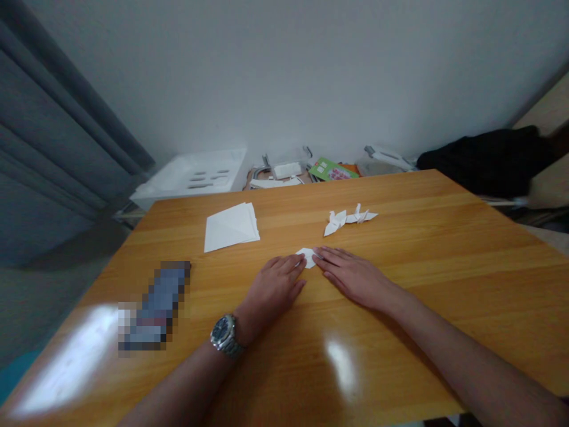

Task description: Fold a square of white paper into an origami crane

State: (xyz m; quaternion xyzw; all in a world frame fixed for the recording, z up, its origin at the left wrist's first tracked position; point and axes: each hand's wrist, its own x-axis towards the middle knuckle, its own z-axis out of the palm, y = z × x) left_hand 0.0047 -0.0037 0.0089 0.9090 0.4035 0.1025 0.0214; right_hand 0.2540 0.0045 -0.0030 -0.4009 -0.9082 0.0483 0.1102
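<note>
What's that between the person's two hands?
In the head camera's view, a small piece of white paper lies between the left hand and right hand, both touching it.

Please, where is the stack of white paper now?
In the head view, the white paper stack lies left of centre on the table, beyond the left hand.

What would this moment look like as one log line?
left hand: touching folded paper; right hand: touching same paper; surface: wood-grain table; beyond: two origami cranes, paper sheets
</note>
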